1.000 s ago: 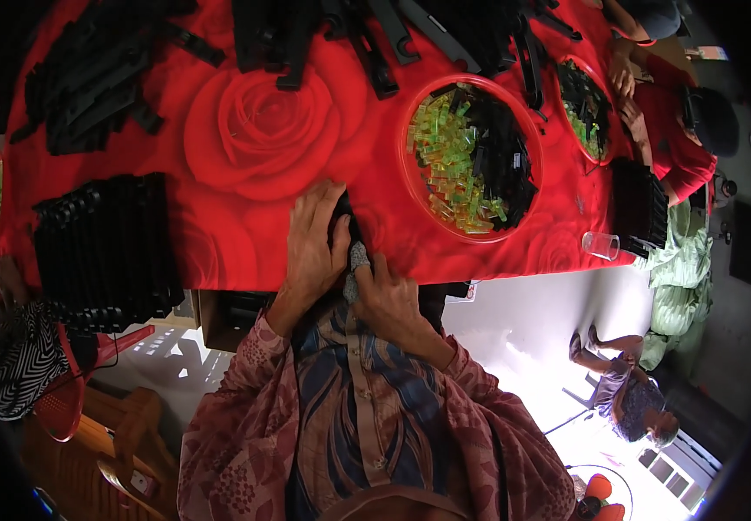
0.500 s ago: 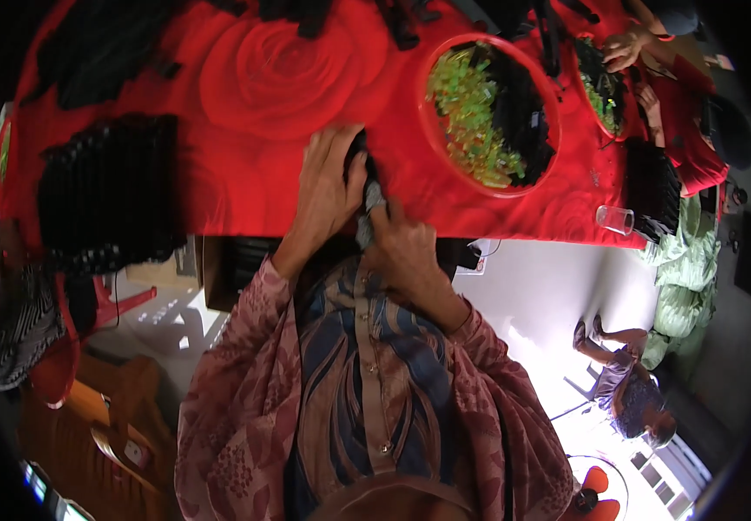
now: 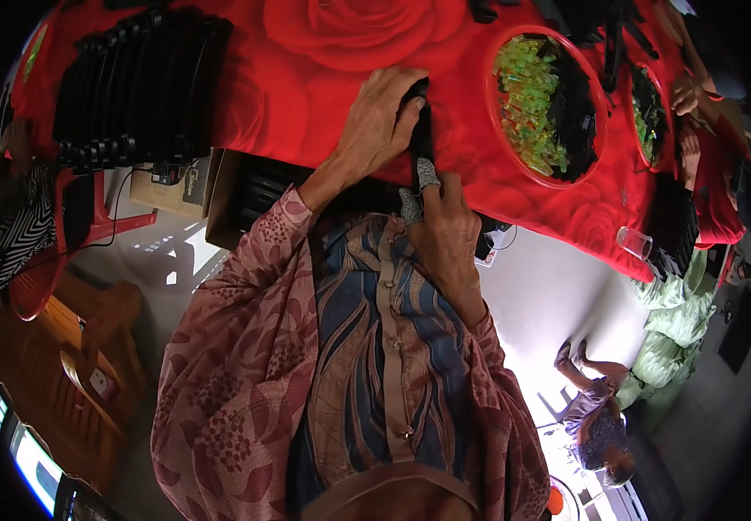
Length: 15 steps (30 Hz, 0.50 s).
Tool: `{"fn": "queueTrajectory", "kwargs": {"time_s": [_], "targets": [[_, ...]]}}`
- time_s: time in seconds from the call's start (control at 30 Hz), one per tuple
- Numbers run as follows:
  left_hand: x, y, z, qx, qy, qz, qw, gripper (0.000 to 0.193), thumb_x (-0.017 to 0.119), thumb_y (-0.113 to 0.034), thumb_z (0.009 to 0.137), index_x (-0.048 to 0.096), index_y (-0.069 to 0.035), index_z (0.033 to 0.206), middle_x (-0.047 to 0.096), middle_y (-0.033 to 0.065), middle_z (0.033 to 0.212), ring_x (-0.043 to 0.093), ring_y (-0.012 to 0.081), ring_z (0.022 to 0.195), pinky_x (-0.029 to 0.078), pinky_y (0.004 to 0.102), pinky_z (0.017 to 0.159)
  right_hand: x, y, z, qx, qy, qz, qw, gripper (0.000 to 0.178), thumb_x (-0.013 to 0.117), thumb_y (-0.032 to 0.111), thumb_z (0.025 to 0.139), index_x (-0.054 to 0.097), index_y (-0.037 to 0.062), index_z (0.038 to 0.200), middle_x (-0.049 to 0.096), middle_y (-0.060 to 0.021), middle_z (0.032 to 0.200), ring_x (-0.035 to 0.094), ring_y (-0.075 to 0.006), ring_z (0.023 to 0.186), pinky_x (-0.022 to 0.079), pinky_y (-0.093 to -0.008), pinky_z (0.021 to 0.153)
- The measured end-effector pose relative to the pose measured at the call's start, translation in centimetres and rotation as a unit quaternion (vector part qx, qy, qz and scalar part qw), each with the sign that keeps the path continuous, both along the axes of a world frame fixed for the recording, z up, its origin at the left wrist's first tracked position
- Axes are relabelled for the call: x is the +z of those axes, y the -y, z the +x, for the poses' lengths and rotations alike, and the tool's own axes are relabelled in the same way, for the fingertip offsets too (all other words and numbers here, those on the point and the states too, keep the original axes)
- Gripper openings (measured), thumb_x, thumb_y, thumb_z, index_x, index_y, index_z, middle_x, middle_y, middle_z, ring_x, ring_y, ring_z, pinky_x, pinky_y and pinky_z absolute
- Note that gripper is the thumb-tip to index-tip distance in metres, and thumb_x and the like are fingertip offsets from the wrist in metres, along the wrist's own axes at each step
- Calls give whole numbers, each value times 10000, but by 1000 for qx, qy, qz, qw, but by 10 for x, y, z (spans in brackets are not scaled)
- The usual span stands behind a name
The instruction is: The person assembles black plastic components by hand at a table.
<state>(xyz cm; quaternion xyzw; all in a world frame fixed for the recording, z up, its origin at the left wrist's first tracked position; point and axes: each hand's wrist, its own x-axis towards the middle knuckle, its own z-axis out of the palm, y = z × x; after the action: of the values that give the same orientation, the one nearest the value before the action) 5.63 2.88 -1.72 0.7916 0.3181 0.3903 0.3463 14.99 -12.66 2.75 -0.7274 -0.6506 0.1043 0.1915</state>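
Here, both hands meet at the near edge of the table [image 3: 306, 95], which wears a red cloth printed with roses. The left hand [image 3: 374, 126] lies palm down on the cloth, its fingers curled over the top of a narrow black part [image 3: 420, 139] that stands across the table edge. The right hand [image 3: 447, 227] comes up from below the edge; its thumb and forefinger wear grey fingertip covers [image 3: 419, 187] and pinch the lower end of the same part. So the part is gripped at both ends — left hand above, right hand below — though how tightly the left fingers close on it is hard to tell from this angle.

To the right of the hands sits a red bowl [image 3: 490, 104] with green pieces on its left side and black ones on its right. A second bowl [image 3: 645, 113] lies farther right, near another person's hand [image 3: 684, 91]. At the left of the table rests a row of black trays [image 3: 132, 87] — stacked on edge.
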Motion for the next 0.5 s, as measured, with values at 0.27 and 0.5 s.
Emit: {"fn": "queueTrajectory", "kwargs": {"time_s": [0.27, 0.5], "targets": [[-6, -1, 1, 4, 19, -6, 1000, 308, 537, 24, 929, 586, -15, 1231, 598, 167, 1114, 568, 331, 1029, 472, 404, 879, -1, -1, 3, -15, 32, -18, 999, 341, 776, 30, 562, 536, 0, 802, 488, -176, 929, 616, -371, 792, 510, -444, 539], [-9, -2, 2, 5, 27, 11, 1000, 407, 523, 117, 817, 561, 15, 1208, 593, 179, 1094, 557, 359, 1033, 464, 428, 888, 2, -5, 7, -35, -45, -8, 998, 209, 703, -11, 719, 538, -7, 847, 494, -168, 917, 579, -414, 681, 436, -494, 529]]}}
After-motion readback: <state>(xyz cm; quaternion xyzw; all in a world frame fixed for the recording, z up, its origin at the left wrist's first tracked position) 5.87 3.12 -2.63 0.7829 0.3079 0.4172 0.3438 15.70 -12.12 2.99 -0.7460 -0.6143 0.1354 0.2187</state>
